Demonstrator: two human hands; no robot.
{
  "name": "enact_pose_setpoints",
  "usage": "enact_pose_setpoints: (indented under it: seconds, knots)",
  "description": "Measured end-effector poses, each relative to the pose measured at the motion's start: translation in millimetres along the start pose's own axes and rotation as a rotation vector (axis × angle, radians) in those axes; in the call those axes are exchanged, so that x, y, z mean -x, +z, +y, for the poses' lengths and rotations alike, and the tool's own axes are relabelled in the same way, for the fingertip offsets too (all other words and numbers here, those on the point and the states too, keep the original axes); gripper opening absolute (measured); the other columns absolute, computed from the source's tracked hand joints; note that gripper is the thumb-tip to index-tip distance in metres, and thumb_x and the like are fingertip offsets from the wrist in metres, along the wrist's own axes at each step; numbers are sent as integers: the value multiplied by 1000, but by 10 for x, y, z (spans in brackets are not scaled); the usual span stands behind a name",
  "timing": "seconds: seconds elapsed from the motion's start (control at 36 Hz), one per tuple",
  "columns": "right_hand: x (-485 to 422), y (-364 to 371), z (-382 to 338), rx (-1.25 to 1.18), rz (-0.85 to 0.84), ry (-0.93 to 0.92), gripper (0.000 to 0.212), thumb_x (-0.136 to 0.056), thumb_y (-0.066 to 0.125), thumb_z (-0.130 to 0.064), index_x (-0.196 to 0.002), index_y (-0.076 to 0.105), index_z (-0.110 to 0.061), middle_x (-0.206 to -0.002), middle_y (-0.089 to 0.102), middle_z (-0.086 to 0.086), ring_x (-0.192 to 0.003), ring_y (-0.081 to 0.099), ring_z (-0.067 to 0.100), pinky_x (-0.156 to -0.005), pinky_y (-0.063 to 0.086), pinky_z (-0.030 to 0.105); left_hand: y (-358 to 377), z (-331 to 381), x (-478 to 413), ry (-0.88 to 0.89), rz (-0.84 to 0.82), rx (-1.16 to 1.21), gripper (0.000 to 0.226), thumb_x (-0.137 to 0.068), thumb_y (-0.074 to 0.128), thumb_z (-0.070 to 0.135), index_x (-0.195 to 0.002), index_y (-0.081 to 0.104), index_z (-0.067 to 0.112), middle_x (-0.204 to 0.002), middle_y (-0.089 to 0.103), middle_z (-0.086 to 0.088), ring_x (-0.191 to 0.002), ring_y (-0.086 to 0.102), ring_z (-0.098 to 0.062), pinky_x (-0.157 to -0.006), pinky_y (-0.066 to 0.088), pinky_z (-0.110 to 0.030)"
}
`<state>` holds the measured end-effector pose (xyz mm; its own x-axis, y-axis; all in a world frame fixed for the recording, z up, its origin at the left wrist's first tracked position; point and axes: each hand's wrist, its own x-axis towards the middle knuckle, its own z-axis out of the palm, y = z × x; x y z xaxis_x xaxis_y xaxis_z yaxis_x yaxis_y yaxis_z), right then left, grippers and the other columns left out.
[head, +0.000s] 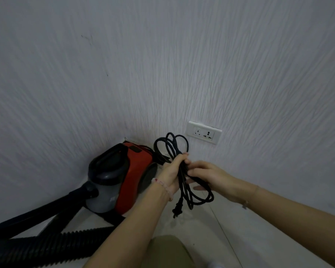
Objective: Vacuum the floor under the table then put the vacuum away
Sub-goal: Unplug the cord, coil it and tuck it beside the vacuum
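A canister vacuum cleaner (122, 176) is showing a red shell with a black handle and a grey front end, its ribbed hose (46, 246) running black. The power cord (182, 180) and its plug (176, 208) are showing black too. The wall (162, 64) is wearing white paper patterned with fine slanting streaks, the socket (204, 132) is showing plain white, and the floor (201, 229) is lying in pale tiles. A bracelet (162, 187) is showing pale pink beads; the trousers (168, 250) are showing olive.
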<state>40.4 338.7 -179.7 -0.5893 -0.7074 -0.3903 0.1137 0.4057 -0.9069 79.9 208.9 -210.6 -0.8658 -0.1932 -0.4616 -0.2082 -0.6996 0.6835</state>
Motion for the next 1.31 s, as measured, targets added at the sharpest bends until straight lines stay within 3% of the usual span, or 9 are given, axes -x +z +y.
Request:
enact_pose_setpoints:
  seconds: [0.11, 0.36, 0.58, 0.69, 0.83, 0.92, 1.03, 1.14, 1.31]
  knots:
    - [-188, -70, 48, 13, 61, -33, 53, -81, 68, -38, -128, 48, -21, -121, 61, -3, -108, 59, 7, -92, 50, 26, 120, -74, -84, 13, -56, -47, 19, -93, 56, 16, -108, 67, 15, -107, 66, -8, -99, 64, -18, -72, 58, -35]
    - [-490, -308, 365, -153, -152, -36, 30, -87, 64, -17, -116, 61, -22, -123, 64, 1, -117, 59, 11, -103, 44, 30, 100, -185, -365, -94, -108, -342, 29, -93, 58, 18, -121, 65, 19, -128, 61, -11, -121, 55, -19, -97, 50, -33]
    - [-806, -376, 744, -156, -93, -72, 30, -84, 67, -23, -113, 63, -30, -122, 66, -3, -113, 61, 7, -99, 47, 27, 16, -372, -653, 48, 111, -276, 14, -86, 64, 11, -96, 73, 13, -98, 73, -4, -97, 66, -15, -75, 57, -28]
    - [-884, -430, 842, -211, -104, -78, 23, -89, 57, -29, -109, 68, -24, -116, 69, -5, -107, 65, 7, -87, 53, 23, -108, -406, -699, 142, 96, -339, 17, -88, 60, 6, -97, 74, 7, -106, 74, -4, -108, 66, -17, -93, 53, -33]
    - [-1167, -547, 894, -264, 261, -173, 17, -90, 58, -17, -102, 67, -9, -102, 68, 5, -102, 63, 22, -91, 53, 31, -332, -241, -637, 254, 85, -327, 34, -85, 47, -16, -68, 66, 7, -80, 75, -10, -76, 73, -17, -71, 58, -24]
    - [-1452, -541, 923, -53, 352, -239, 42, -83, 66, -6, -120, 51, -16, -118, 53, -1, -105, 51, 12, -84, 42, 15, -435, -67, -506, 295, 36, -411, 23, -76, 48, -16, -66, 57, 3, -70, 73, -5, -51, 62, -11, -62, 56, -23]
    - [-1782, -325, 976, 9, 245, -318, 66, -82, 69, -8, -139, 37, -19, -126, 44, -6, -118, 40, 4, -84, 35, -1, -608, 110, -322, 289, -42, -373, 24, -57, 45, -5, -53, 61, 12, -65, 70, -6, -38, 49, -8, -56, 53, -24]
    - [-2027, -136, 910, 25, 437, -409, 46, -81, 69, -12, -120, 46, -21, -116, 46, -1, -108, 46, 10, -98, 41, 27, -911, 293, -212, 305, -64, -303, 11, -47, 58, 6, -48, 59, 17, -63, 65, -3, -36, 44, -6, -57, 53, -24]
    - [-2280, 22, 809, 386, 546, -500, 30, -91, 58, -19, -119, 59, -10, -114, 43, 3, -106, 42, 12, -85, 28, 9, -1110, 552, 5, 325, -71, -309, 8, -46, 57, 8, -46, 57, 16, -60, 63, -4, -39, 46, -8, -57, 53, -25]
